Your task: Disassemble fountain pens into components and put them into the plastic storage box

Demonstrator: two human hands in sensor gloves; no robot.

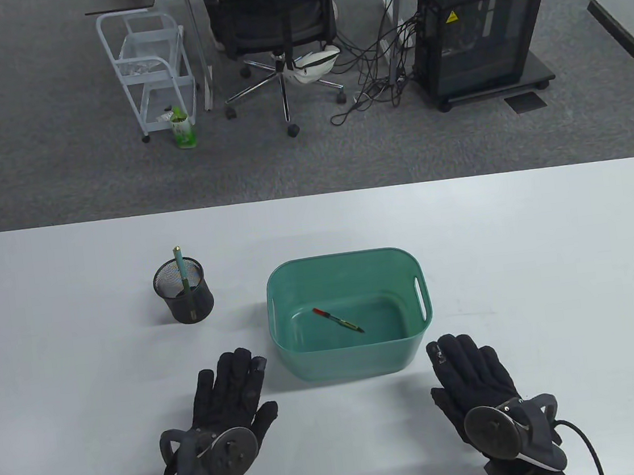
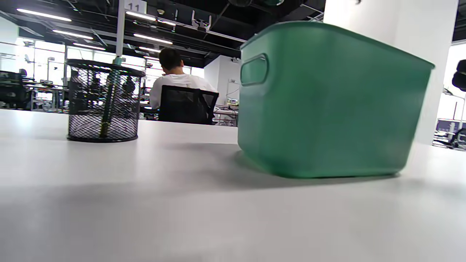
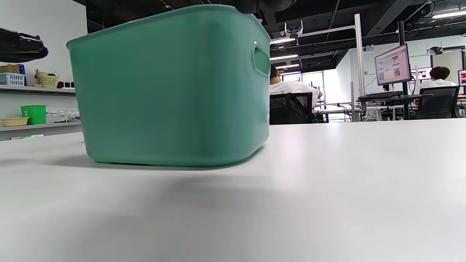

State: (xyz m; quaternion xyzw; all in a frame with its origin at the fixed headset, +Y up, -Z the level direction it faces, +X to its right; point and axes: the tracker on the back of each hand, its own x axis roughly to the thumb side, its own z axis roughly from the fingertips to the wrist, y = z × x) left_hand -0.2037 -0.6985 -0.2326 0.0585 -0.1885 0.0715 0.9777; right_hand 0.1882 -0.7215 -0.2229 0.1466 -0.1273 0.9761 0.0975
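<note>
The white worktop (image 1: 465, 232) carries everything, and the green plastic storage box (image 1: 308, 364) sits near its middle, its near wall just beyond and between the two gloved hands. A black mesh pen cup (image 1: 184, 294) stands to the box's left, apart from it. The left hand (image 1: 229, 399) lies flat on the worktop just beside the box's near-left corner, fingers straight and lightly spread, gripping nothing. The right hand (image 1: 469, 371) lies the same way off the near-right corner, its grip also spread and empty.

One fountain pen (image 1: 182, 270) stands upright in the cup, its long axis close to vertical and leaning slightly, tip end above the rim. It lies forward and a little left of the left hand, which is clearly the nearer one; the right hand would have to cross the box to reach it. A second slim piece with a red end (image 1: 338, 320) lies on the box floor, running diagonally from far-left to near-right.

Whether that piece in the box is a whole pen or an inner component is too small to tell. In both wrist views the box's wall hides its contents, and in the left wrist view the mesh partly veils the pen's barrel. The pen's lower end is hard to make out
</note>
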